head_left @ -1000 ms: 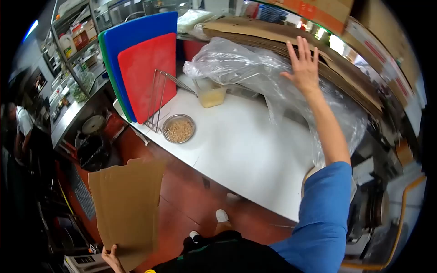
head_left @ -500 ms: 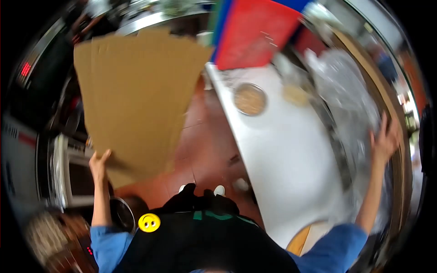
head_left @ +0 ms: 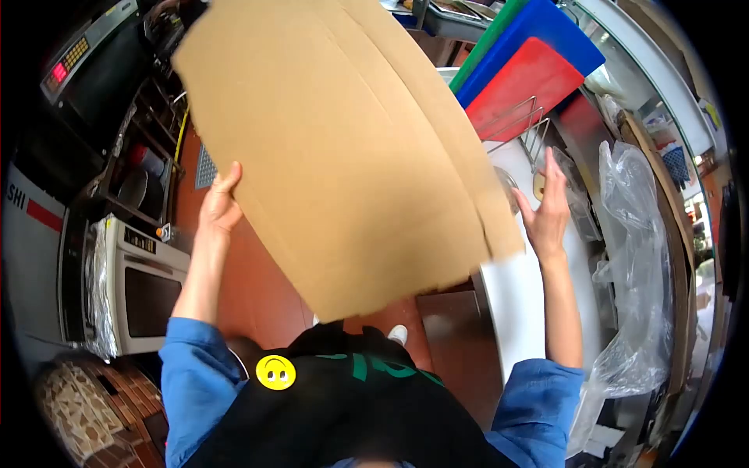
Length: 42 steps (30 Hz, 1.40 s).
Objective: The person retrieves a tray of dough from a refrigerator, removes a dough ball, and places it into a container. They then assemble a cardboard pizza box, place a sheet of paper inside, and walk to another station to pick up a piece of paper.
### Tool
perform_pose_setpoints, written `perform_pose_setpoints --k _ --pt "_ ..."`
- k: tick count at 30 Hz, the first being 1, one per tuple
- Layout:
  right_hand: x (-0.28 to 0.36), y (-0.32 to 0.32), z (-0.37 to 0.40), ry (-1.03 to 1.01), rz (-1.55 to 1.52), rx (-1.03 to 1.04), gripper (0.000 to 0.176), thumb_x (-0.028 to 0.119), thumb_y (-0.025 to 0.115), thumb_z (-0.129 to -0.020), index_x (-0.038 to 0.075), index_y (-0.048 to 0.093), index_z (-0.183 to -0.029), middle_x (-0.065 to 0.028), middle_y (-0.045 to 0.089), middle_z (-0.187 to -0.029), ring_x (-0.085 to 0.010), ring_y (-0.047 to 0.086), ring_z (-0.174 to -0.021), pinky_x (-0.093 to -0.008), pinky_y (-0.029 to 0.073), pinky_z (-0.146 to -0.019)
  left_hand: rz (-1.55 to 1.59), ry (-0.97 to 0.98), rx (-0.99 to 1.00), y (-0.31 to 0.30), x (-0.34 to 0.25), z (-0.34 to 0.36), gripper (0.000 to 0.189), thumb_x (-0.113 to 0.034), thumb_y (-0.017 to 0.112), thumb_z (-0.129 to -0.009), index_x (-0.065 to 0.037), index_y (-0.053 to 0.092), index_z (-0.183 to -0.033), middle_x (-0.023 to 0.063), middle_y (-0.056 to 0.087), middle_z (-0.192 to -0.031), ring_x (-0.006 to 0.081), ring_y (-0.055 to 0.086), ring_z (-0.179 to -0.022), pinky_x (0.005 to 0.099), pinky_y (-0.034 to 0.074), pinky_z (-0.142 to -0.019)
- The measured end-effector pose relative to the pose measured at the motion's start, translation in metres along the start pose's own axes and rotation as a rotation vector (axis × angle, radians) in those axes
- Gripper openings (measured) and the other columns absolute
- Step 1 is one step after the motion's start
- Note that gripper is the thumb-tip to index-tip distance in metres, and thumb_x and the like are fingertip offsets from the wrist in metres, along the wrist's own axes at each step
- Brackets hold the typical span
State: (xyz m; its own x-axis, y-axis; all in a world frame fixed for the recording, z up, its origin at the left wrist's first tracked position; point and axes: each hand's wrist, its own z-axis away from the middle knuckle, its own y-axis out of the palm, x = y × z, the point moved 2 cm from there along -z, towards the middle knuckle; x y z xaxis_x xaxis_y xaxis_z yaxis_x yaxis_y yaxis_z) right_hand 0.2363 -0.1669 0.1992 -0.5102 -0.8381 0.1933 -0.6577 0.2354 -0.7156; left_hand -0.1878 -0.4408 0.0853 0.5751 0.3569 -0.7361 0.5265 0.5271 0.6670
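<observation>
A large brown cardboard sheet (head_left: 335, 148) with crease lines is held up in front of me, tilted over the floor. My left hand (head_left: 221, 204) grips its left edge, thumb on the near face and the other fingers hidden behind. Beside the sheet's right edge is my right hand (head_left: 548, 210), open, thumb apart from the raised fingers and nothing in it. Partly covered by the sheet, a round metal bowl (head_left: 507, 187) sits on the white worktop (head_left: 519, 312) close to that hand.
Red (head_left: 530, 86), blue (head_left: 554, 39) and green boards stand in a wire rack (head_left: 534, 125) at the worktop's far end. Clear plastic wrap (head_left: 636, 265) lies along the right side. A white microwave (head_left: 148, 281) stands at left, above the red tiled floor (head_left: 253, 300).
The cardboard has swung right and closer to me, my left hand still on its edge. My right hand has moved left from the plastic wrap to beside the sheet. The view has turned.
</observation>
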Motion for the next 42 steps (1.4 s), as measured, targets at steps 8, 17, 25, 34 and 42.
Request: perform_pose_setpoints --k 8,17,25,34,42 --pt "0.043 0.056 0.032 0.602 -1.077 0.518 0.063 0.016 0.067 -0.084 -0.001 0.037 -0.136 -0.0121 0.063 -0.106 -0.0185 0.061 -0.093 -0.0326 0.049 -0.084 -0.443 0.052 0.235 0.028 0.007 0.009 0.027 -0.005 0.067 -0.082 0.003 0.061 -0.108 0.0079 0.065 -0.105 0.0166 0.061 -0.099 0.0322 0.049 -0.088" --pt "0.001 0.109 0.107 0.98 -0.904 0.564 0.047 0.022 0.066 -0.084 -0.006 0.051 -0.118 -0.0109 0.063 -0.108 -0.0204 0.06 -0.101 -0.036 0.046 -0.092 -1.314 1.287 0.668 0.104 0.026 0.156 0.029 -0.014 0.061 -0.069 -0.013 0.071 -0.096 0.0033 0.066 -0.1 0.0247 0.059 -0.096 0.038 0.05 -0.078" --pt "0.001 0.107 0.099 1.001 -1.003 0.329 0.046 0.026 0.065 -0.085 -0.006 0.052 -0.117 -0.011 0.062 -0.11 -0.0206 0.058 -0.103 -0.0372 0.045 -0.094 -1.235 1.206 0.592 0.109 0.026 0.163 0.03 -0.008 0.061 -0.067 -0.009 0.071 -0.096 0.0064 0.067 -0.096 0.0254 0.061 -0.087 0.0359 0.051 -0.071" --pt "-0.006 -0.073 0.206 0.957 -1.071 -0.158 0.037 0.029 0.058 -0.09 0.0 0.057 -0.113 -0.0083 0.062 -0.111 -0.0176 0.057 -0.105 -0.0354 0.044 -0.093 -0.708 0.227 0.708 0.204 0.065 0.118 0.018 -0.005 0.057 -0.088 0.0 0.066 -0.102 0.0126 0.068 -0.085 0.0154 0.062 -0.075 0.0284 0.048 -0.066" --pt "-0.019 -0.208 0.3 1.278 -0.306 -0.33 0.028 0.018 0.06 -0.088 -0.003 0.062 -0.106 -0.0073 0.068 -0.097 -0.0117 0.062 -0.084 -0.0257 0.048 -0.073 -0.93 0.225 1.079 0.299 0.21 0.093 0.031 -0.015 0.06 -0.085 0.001 0.059 -0.112 0.0209 0.066 -0.081 0.0284 0.066 -0.074 0.0355 0.05 -0.065"
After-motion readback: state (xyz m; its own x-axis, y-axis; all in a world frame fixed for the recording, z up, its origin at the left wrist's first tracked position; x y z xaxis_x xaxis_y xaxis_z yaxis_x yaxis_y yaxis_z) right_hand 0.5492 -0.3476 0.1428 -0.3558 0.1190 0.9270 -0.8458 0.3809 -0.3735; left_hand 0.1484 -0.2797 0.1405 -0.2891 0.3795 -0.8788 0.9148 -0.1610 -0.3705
